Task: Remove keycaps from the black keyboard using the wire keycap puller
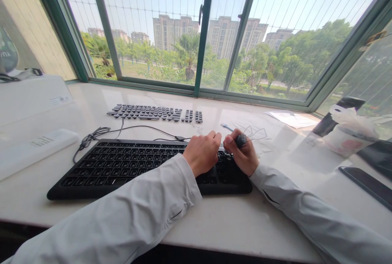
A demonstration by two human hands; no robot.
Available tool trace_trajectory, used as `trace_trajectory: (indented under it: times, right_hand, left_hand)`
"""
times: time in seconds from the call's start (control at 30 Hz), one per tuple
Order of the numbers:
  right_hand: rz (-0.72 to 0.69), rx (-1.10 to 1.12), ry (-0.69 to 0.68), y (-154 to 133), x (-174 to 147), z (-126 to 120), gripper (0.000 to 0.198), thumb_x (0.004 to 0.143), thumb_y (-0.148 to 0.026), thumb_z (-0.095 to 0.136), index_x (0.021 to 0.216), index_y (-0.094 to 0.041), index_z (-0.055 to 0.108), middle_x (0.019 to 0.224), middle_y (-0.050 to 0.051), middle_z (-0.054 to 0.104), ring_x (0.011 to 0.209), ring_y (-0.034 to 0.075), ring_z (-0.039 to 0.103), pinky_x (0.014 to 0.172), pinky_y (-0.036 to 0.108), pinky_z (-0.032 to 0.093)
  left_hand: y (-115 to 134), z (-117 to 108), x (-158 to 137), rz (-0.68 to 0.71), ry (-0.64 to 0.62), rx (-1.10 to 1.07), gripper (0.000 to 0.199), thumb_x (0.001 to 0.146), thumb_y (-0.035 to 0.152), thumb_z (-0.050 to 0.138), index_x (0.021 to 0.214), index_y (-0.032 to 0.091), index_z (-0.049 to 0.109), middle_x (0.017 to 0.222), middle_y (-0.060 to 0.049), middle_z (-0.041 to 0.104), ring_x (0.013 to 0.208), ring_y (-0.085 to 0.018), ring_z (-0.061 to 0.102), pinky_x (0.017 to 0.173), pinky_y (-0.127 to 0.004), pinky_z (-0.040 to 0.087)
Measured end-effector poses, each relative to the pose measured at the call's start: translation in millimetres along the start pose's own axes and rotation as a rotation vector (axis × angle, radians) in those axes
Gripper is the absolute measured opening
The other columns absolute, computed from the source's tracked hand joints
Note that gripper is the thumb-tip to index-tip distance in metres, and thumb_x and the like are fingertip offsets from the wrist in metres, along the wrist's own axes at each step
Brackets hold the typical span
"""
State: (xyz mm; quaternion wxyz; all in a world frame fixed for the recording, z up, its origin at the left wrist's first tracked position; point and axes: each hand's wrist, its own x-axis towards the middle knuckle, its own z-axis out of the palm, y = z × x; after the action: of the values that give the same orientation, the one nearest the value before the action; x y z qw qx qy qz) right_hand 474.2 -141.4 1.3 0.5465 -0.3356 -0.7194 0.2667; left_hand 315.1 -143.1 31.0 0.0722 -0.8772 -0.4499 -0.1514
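A black keyboard point(122, 164) lies in front of me with its keycaps off and the square sockets bare. My left hand point(202, 152) rests over its right part, fingers curled down and closed; their tips and anything in them are hidden. Closed round the black ridged handle of a wire keycap puller point(241, 140) is my right hand point(241, 153), above the keyboard's upper right corner. The puller's thin wire loops point up and to the right. Behind the keyboard, dark keycaps point(153, 112) are laid out in rows like a key layout.
A bundled cable point(94, 134) runs behind the keyboard. On the left are a white box point(30, 96) and a long white tray-like piece point(36, 147). Paper point(290, 119), a bagged tub point(349, 135) and a phone point(367, 184) are at right. Windows point(171, 63) border the back.
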Motion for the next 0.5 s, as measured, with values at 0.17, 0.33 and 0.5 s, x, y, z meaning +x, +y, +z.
trace_trajectory:
  times: [0.17, 0.33, 0.5]
  right_hand:
    - [0.046, 0.108, -0.038, -0.7, 1.4, 0.5, 0.029, 0.094, -0.038, 0.05, 0.072, -0.021, 0.041, 0.056, -0.006, 0.038, 0.052, 0.01, 0.032, 0.052, 0.028, 0.027]
    - [0.058, 0.131, -0.041, 0.0, 4.5, 0.8, 0.03, 0.094, -0.04, 0.05, 0.072, -0.021, 0.041, 0.055, -0.006, 0.037, 0.05, 0.01, 0.031, 0.05, 0.027, 0.026]
    - [0.038, -0.093, -0.031, -1.8, 0.7, 1.0, 0.032, 0.091, -0.042, 0.053, 0.07, -0.021, 0.042, 0.058, -0.005, 0.04, 0.054, 0.01, 0.034, 0.053, 0.027, 0.03]
  left_hand:
    - [-0.2, 0.1, 0.0, -0.004, -0.015, -0.009, 0.023, 0.082, 0.013, 0.044, 0.103, 0.017, 0.052, 0.098, -0.008, 0.061, 0.081, -0.025, 0.066, 0.066, -0.036, 0.049]
    - [-0.6, 1.1, -0.3, 0.01, -0.009, -0.014, 0.023, 0.082, 0.014, 0.044, 0.103, 0.017, 0.052, 0.099, -0.008, 0.061, 0.08, -0.024, 0.065, 0.065, -0.036, 0.049]
    - [0.3, 1.3, 0.0, 0.002, -0.008, -0.017, 0.021, 0.083, 0.014, 0.042, 0.102, 0.017, 0.051, 0.098, -0.008, 0.061, 0.08, -0.024, 0.066, 0.065, -0.034, 0.049]
